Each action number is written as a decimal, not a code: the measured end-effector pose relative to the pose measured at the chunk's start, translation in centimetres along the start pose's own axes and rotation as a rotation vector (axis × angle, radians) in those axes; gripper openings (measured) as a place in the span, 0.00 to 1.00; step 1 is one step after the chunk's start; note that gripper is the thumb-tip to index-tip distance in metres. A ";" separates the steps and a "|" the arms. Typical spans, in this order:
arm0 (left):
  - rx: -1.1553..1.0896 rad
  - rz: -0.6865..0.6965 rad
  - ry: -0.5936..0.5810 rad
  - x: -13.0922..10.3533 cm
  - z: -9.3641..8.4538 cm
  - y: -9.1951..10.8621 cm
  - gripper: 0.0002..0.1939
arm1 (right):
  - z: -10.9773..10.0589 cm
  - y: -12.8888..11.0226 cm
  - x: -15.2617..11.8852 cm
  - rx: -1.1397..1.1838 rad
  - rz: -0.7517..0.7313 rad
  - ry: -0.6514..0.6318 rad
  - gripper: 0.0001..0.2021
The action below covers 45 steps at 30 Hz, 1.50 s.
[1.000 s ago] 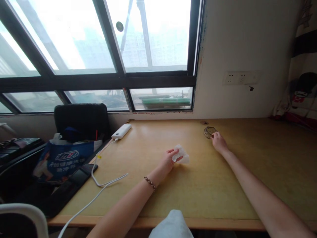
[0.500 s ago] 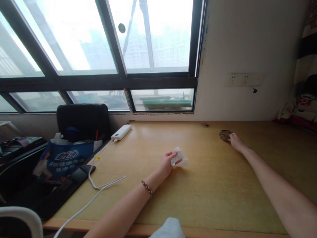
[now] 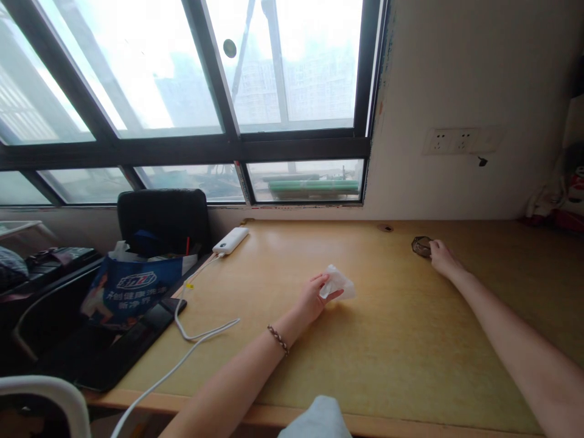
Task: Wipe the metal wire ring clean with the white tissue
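The only lettering that shows stands on the blue bag [image 3: 132, 291] at the lower left of the frame, beside the desk [image 3: 410, 340]. A white logo patch on its front carries stylised characters in blue and red, too small and slanted to make out. Below the patch run two rows of white Chinese characters, visible as writing but too blurred to read with certainty. No numbers, brand names or signs can be read elsewhere in the frame.

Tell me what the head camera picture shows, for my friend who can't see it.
A person's left hand holds a crumpled white tissue on a wooden desk, while the right hand touches a small dark object farther back. A white power bank lies below the window.
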<state>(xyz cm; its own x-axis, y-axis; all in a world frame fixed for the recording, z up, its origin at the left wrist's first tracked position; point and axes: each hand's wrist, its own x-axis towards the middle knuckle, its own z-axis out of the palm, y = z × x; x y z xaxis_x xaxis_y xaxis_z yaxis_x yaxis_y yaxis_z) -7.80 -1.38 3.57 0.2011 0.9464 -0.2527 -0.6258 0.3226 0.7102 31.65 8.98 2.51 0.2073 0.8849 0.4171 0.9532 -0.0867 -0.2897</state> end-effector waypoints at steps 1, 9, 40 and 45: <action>-0.026 -0.019 -0.018 0.0 0.0 0.1 0.06 | -0.5 -1.7 -0.6 0.036 -0.006 0.009 0.14; -0.133 -0.096 -0.223 -0.5 -0.1 0.7 0.12 | -2.5 -20.3 -11.0 1.131 0.025 -0.433 0.22; 0.253 0.219 -0.061 0.8 -1.2 -0.6 0.19 | -1.7 -20.7 -14.3 1.653 0.411 -0.413 0.08; 0.262 0.239 -0.101 0.6 -1.0 -0.3 0.20 | -2.4 -21.0 -14.7 1.642 0.282 -0.778 0.14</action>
<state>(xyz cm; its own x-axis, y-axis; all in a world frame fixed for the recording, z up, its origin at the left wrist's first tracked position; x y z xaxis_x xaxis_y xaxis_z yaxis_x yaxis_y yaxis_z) -8.26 -0.90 2.52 0.1543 0.9880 -0.0027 -0.4524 0.0731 0.8888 9.09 -3.29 4.57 -0.2882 0.9529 -0.0946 -0.3382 -0.1937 -0.9209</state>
